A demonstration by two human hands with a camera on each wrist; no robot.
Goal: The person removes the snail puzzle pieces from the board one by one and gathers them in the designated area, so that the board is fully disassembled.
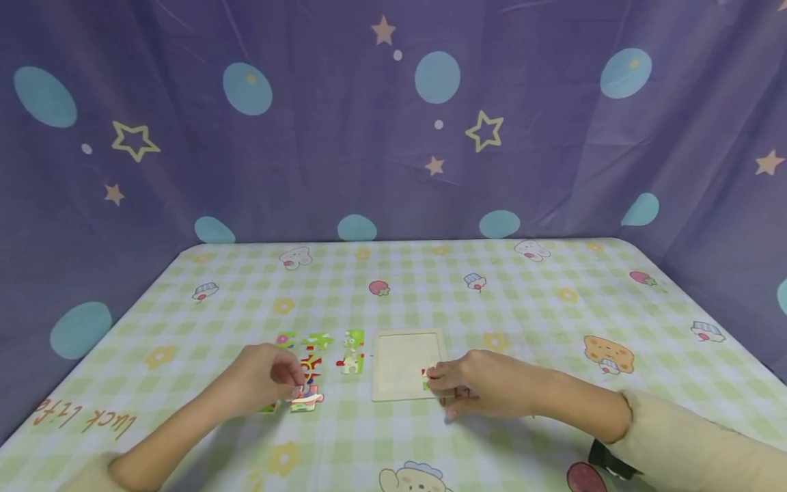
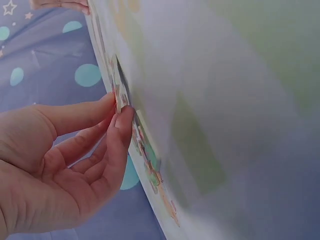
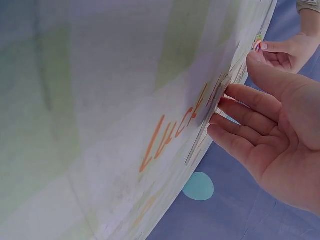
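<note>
My left hand (image 1: 267, 377) pinches a colourful jigsaw puzzle piece (image 1: 307, 398) between thumb and fingertips. The left wrist view shows this piece (image 2: 117, 82) edge-on and tilted just over the cloth. My right hand (image 1: 492, 384) rests its nearly straight fingers on the lower right corner of a pale wooden puzzle tray (image 1: 402, 362). Under those fingertips a small red and green piece (image 1: 425, 385) peeks out, mostly hidden. In the right wrist view the fingers (image 3: 240, 115) touch the tray's edge, and the thumb stands apart from them.
Left of the tray lie several loose puzzle pieces (image 1: 352, 362), mostly green and red, some partly behind my left hand. A checked cloth (image 1: 418, 301) covers the table. A dark object (image 1: 609, 461) sits beside the right sleeve. Behind hangs a purple curtain (image 1: 344, 150).
</note>
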